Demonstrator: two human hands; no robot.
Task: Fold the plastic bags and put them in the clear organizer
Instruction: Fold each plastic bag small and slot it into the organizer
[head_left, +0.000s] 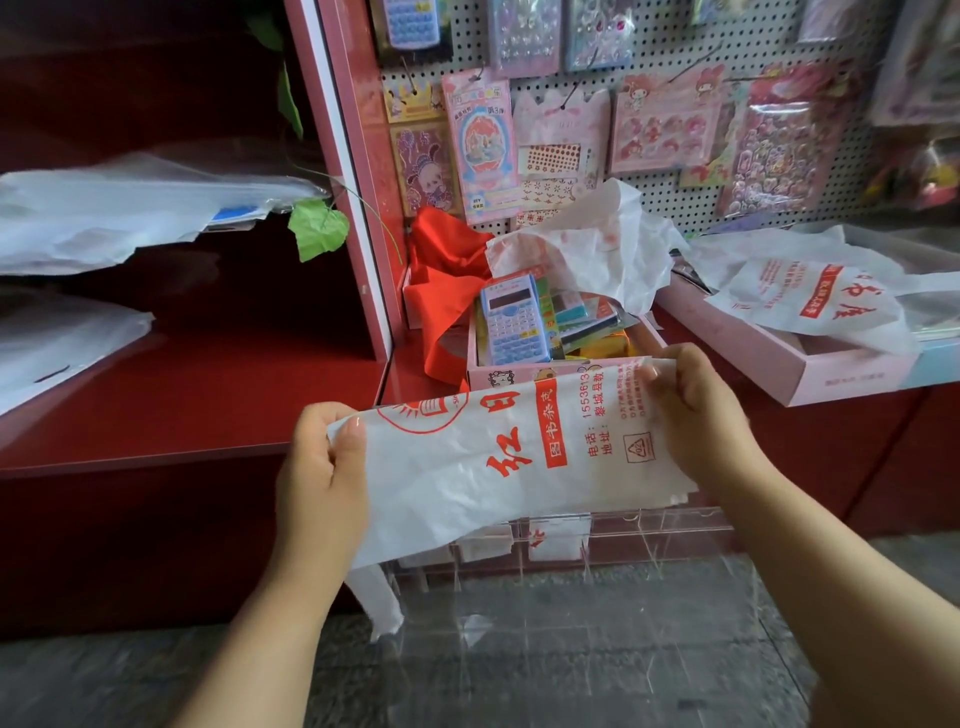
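I am standing at a red desk (197, 410) under a pegboard (670, 202) of hanging sticker packs, and I am holding a white plastic bag (483, 457) with red print stretched in the air in front of me. My left hand (319, 467) is pinching its left end between thumb and fingers (355, 427); my right hand (696, 415) is gripping the right end, fingers clenched over the top edge. The bag looks folded lengthwise into a band, with a handle strip dangling below my left hand.

The clear organizer (613, 540) is sitting just under the bag, a few folded bags already showing in its far compartments — its walls are nearly invisible, so I am judging I could catch the dangling strip on a divider or miss a compartment. The film is slick and springy; if I ease my pinch, the fold will likely slide open.

More loose bags are lying on the pink tray (831, 379) to my right and on the shelf at left. Behind the bag, a pink box (519, 375) is holding a blue calculator (511, 322), with red cloth (441, 291) spilling beside it — crowding the desk edge where I might otherwise press a crease.
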